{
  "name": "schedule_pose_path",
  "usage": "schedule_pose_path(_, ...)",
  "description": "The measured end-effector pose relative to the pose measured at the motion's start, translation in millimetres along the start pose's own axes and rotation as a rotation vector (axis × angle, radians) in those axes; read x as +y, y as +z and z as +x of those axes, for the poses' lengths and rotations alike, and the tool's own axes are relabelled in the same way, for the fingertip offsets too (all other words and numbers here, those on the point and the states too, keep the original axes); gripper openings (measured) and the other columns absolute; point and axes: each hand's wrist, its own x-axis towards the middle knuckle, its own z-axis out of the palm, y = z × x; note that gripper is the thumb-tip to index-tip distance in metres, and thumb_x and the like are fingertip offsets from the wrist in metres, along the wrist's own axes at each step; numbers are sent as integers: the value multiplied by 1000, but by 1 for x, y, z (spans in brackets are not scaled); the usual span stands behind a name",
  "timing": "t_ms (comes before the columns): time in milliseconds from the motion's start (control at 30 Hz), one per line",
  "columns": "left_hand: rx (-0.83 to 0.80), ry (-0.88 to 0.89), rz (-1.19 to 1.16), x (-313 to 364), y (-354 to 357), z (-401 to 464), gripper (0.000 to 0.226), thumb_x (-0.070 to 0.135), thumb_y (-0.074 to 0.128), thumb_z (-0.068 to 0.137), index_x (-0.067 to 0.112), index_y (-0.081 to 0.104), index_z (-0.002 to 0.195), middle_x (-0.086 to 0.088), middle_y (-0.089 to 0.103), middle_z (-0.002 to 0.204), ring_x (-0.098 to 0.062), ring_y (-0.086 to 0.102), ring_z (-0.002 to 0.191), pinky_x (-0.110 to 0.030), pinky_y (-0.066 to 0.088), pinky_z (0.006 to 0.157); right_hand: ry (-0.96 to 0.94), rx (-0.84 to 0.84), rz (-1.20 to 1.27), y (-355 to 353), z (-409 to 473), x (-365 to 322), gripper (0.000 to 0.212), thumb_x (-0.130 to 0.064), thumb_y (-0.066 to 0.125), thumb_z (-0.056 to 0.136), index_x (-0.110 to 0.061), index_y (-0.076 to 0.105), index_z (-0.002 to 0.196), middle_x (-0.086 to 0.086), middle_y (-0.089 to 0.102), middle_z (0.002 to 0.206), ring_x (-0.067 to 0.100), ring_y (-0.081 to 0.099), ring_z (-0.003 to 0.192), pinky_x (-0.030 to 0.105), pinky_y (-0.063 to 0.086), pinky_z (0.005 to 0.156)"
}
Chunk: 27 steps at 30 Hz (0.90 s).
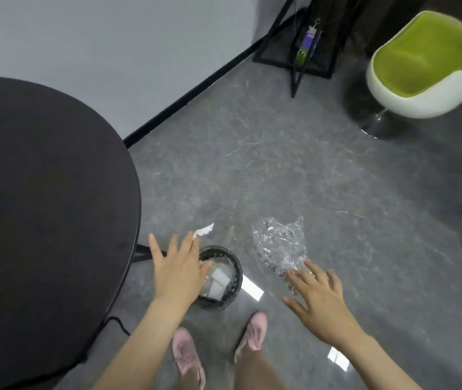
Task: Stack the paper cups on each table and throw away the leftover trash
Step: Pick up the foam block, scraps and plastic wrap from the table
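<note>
Pink slippers (pixel 187 356) stand nearest, just short of the black mesh bin (pixel 234 280) on the grey floor beside the round black table (pixel 41 178). White paper and clear film already lie in the bin. The left hand (pixel 175 268) is spread wide above the bin's near side, fingers straight, with a white paper scrap (pixel 204 230) at its fingertips; whether the scrap is pinched or falling free cannot be told. The right hand (pixel 318 302) is also open, its fingertips touching the crumpled clear plastic bag (pixel 279 244), which seems to be off to the bin's right rather than over it. To finish cleanly, that bag probably needs gathering and carrying left over the rim, since light film drifts.
</note>
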Motion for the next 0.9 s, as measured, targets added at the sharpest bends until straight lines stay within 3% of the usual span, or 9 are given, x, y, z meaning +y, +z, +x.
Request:
schedule_pose_path(200,-165,-142,-55,16,62,30,66,54,26,99,17,19,152,6,26,155,-22,20,144,-65,-15,107,-172,-173,22,30,74,24,53,-55,30,97,-36,27,147,-23,31,142,5,2,144,33,0,114)
schedule_pose_path(400,-332,-315,-184,62,146,58,66,49,29,99,17,11,153,3,14,159,-24,9,147,-65,-14,107,-395,-273,7,76,159,38,44,-43,36,99,-39,36,143,-23,41,139,5,12,143,31,1,113)
schedule_pose_path(733,-406,-388,-231,74,308,120,63,44,28,101,17,5,154,0,1,162,-26,-1,148,-61,-6,112,-601,-452,-78,236,275,37,52,-49,38,95,-39,29,145,-22,39,144,8,9,143,36,7,111)
schedule_pose_path(800,-445,-378,-215,73,341,127,64,44,28,101,17,4,154,-1,0,162,-27,-1,148,-61,-5,113,-647,-490,-118,271,288,31,56,-50,38,95,-35,25,148,-17,33,150,12,3,145,39,3,113)
schedule_pose_path(900,-477,-368,-179,74,389,134,66,45,29,100,16,3,153,-3,-1,162,-29,-2,148,-60,-6,113,-699,-556,-220,319,303,24,68,-52,34,96,-32,1,152,-11,5,160,22,-19,146,49,-13,114)
